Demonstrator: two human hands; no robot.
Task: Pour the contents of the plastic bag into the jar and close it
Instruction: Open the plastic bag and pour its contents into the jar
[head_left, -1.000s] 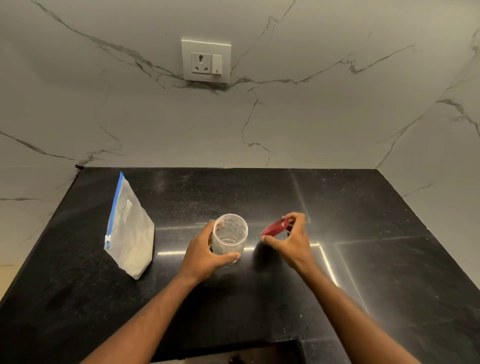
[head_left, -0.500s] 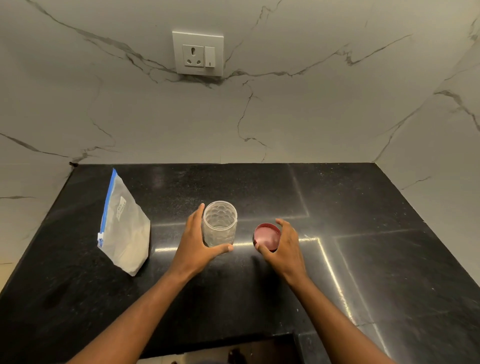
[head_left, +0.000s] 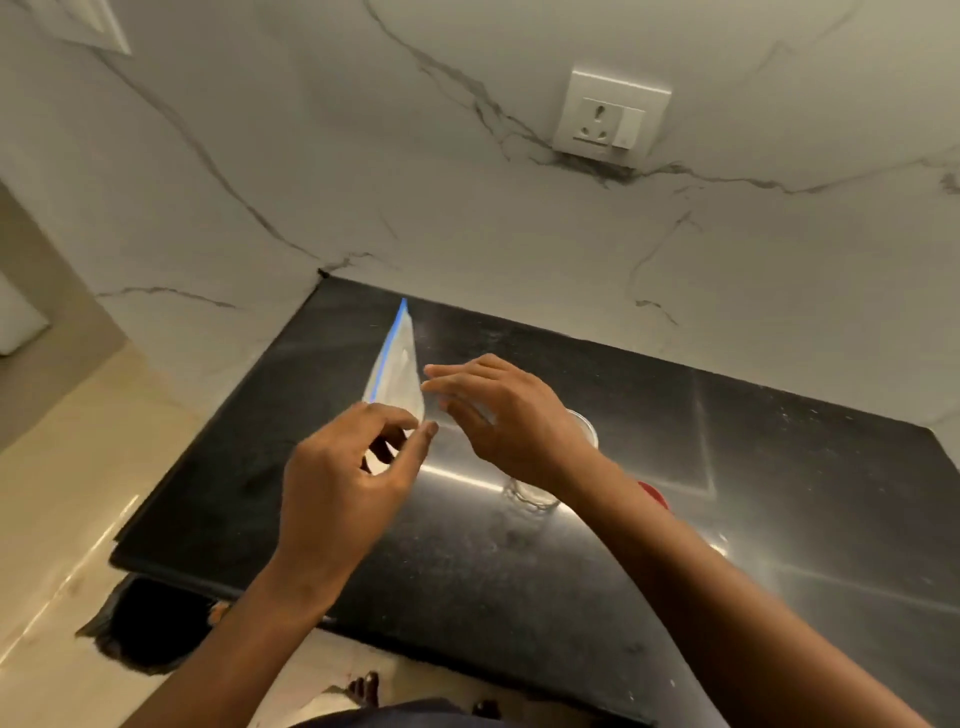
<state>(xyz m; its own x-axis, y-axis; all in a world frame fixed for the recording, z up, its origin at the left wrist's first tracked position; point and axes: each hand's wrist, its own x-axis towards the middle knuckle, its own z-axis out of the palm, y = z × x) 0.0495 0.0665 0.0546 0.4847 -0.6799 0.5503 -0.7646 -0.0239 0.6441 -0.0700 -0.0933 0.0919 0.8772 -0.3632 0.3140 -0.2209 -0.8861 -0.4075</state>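
Note:
A clear plastic bag (head_left: 397, 371) with a blue zip strip stands on the black counter (head_left: 519, 561), holding pale contents. My left hand (head_left: 343, 478) is just in front of the bag's lower part, fingers curled apart, not clearly touching it. My right hand (head_left: 498, 415) reaches across to the bag's right side, fingers spread, holding nothing. The clear jar (head_left: 530, 496) stands uncapped behind my right wrist, mostly hidden by it. The red lid (head_left: 654, 496) lies on the counter to the right of the jar, partly hidden by my right forearm.
A marble wall with a white socket (head_left: 610, 117) backs the counter. The counter's left edge (head_left: 208, 431) drops to a beige floor (head_left: 62, 519). My feet show below the front edge.
My left hand let go of the jar and my right hand left the lid on the counter. Both hands moved left to the bag. The camera swung left and tilted.

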